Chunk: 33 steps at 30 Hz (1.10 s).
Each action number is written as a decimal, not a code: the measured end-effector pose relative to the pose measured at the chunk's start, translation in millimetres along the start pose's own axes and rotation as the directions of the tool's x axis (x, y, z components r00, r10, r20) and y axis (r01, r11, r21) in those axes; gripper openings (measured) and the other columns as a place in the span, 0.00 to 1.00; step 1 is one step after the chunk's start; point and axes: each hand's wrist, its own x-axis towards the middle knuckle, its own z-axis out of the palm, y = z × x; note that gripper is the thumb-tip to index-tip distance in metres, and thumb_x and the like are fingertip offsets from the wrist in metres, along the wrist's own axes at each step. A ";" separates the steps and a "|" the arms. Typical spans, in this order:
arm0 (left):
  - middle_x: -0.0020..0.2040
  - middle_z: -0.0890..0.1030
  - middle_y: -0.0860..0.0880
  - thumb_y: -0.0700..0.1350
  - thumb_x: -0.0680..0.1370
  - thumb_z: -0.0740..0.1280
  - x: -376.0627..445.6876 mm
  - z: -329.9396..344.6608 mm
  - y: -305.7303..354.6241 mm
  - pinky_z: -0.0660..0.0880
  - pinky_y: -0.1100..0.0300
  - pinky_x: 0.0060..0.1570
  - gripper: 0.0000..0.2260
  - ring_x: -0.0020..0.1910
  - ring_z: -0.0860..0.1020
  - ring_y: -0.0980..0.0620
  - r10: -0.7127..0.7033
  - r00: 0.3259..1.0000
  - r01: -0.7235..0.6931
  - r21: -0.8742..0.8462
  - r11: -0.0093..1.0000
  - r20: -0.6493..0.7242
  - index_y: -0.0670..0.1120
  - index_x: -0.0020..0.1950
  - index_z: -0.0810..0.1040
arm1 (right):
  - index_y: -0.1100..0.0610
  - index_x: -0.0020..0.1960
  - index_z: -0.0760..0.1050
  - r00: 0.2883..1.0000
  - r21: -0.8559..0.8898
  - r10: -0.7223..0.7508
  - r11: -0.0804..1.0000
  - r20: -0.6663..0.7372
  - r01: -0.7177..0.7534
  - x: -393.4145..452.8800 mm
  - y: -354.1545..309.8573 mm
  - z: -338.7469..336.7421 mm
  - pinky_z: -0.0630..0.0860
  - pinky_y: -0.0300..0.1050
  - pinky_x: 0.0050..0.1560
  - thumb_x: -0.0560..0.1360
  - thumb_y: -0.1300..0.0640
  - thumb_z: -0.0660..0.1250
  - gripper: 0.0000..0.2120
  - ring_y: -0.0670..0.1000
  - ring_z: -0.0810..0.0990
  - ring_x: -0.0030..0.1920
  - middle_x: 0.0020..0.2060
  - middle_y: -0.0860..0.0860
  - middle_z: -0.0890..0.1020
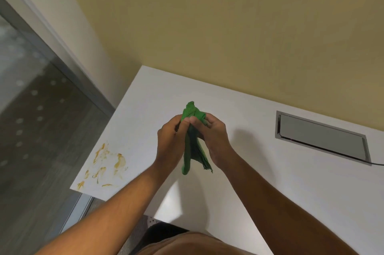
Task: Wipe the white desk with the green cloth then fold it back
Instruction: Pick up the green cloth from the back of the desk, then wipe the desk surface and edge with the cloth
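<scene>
Bunched green cloth [194, 142] pinched between left grip [171, 140] and right grip [212, 138], raised above the white counter [270, 182], with orange smears [106, 163] at its near-left corner.

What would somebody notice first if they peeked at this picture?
Probably the bright green cloth, bunched up and held above the middle of the white desk by the left hand and right hand together. Next come the messy yellow-orange smears near the desk's left corner. A grey metal hatch is set into the desk on the right, by the wall.
</scene>
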 end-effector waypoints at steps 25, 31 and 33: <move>0.58 0.87 0.51 0.30 0.72 0.75 86.4 -193.5 -110.5 0.72 0.53 0.60 0.16 0.56 0.78 0.48 0.175 0.877 -0.460 0.679 0.573 0.447 0.52 0.46 0.91 | 0.58 0.51 0.88 0.918 -0.817 -0.307 0.441 0.251 0.371 -24.5 73.0 37.3 0.75 0.38 0.58 0.69 0.73 0.72 0.16 0.51 0.85 0.50 0.49 0.54 0.90; 0.56 0.84 0.47 0.28 0.70 0.75 68.6 -196.3 -178.3 0.76 0.44 0.44 0.16 0.51 0.77 0.37 0.137 0.916 -0.401 0.849 0.343 0.377 0.51 0.39 0.89 | 0.59 0.55 0.86 0.987 -0.827 0.014 0.549 0.157 0.124 -57.6 166.9 77.9 0.81 0.42 0.54 0.72 0.69 0.71 0.15 0.49 0.84 0.48 0.48 0.51 0.87; 0.56 0.82 0.46 0.27 0.70 0.74 72.1 -203.8 -173.9 0.71 0.48 0.43 0.17 0.52 0.77 0.38 0.156 0.944 -0.328 0.872 0.362 0.290 0.51 0.38 0.89 | 0.57 0.56 0.86 0.992 -0.792 0.041 0.607 0.118 0.069 -57.6 173.2 98.8 0.77 0.32 0.47 0.73 0.67 0.73 0.13 0.48 0.83 0.46 0.46 0.48 0.85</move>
